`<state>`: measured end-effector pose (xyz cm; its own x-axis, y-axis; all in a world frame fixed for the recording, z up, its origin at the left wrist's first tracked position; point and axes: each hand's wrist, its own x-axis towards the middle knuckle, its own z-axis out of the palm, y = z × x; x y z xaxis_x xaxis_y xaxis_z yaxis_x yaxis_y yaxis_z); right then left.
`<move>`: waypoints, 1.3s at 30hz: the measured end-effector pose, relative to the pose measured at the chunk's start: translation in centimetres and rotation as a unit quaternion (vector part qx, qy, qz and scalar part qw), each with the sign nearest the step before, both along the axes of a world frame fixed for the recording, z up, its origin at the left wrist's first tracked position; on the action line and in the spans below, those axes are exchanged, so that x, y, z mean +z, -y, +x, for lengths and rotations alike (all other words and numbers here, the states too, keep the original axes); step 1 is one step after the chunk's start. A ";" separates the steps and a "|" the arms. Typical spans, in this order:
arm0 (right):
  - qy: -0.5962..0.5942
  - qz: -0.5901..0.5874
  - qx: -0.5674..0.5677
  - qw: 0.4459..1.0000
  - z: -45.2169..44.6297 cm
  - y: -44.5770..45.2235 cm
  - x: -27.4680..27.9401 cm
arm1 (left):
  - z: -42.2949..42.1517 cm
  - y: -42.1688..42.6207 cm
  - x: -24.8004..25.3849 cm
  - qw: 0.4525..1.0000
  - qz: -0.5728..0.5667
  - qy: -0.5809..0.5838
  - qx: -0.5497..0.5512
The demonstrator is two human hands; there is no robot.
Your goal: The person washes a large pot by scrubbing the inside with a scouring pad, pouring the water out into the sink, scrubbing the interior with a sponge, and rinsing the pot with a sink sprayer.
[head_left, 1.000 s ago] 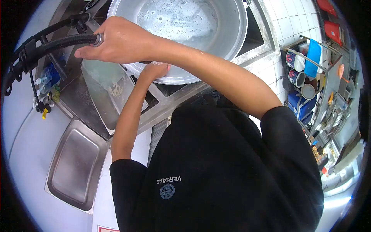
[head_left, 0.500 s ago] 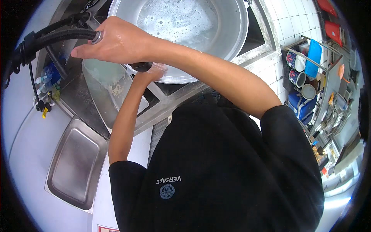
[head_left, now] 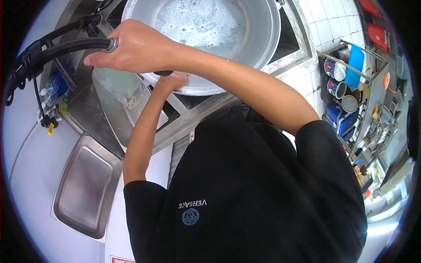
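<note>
My right hand (head_left: 136, 46) is closed around the spray handle of a black hose (head_left: 79, 45), reaching across to the left. Below my right wrist the black spray head (head_left: 163, 73) shows in part. My left hand (head_left: 175, 81) is at the near rim of a large metal pot (head_left: 272, 44), partly under my right forearm. Its fingers look curled, with clear water or something see-through over them; what they hold is hidden. Foamy water (head_left: 201, 26) lies in the pot.
A tray with cloudy water (head_left: 118, 87) sits in the sink left of the pot. Further down is a steel pan (head_left: 85, 188) on the white surface. Bottles (head_left: 51, 91) stand at the left. At the right are a rack with a blue tray (head_left: 354, 65) and a blue box (head_left: 340, 120).
Over the last second the hose and my right hand tilt slightly, then return. The spray head shows more, then less. My left hand shifts a little beneath it.
</note>
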<state>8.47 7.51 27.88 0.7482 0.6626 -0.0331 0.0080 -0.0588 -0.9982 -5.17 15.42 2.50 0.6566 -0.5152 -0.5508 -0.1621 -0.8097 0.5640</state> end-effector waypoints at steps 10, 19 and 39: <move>0.031 0.015 -0.024 0.999 -0.2 -0.3 -1.1 | 0.2 0.7 1.6 1.000 0.009 -0.003 0.017; 0.038 0.019 -0.019 0.999 -0.3 -0.4 -1.0 | 0.9 0.7 10.2 0.993 0.114 -0.004 0.003; 0.033 0.009 -0.019 0.999 -0.4 -0.8 -1.1 | -2.6 5.8 9.9 0.998 0.003 -0.059 0.024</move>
<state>8.08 8.27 26.77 0.7732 0.6335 0.0284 0.0710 -0.0420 -0.9966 -7.81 9.63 12.35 0.6106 -0.4820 -0.6283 -0.0568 -0.8180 0.5724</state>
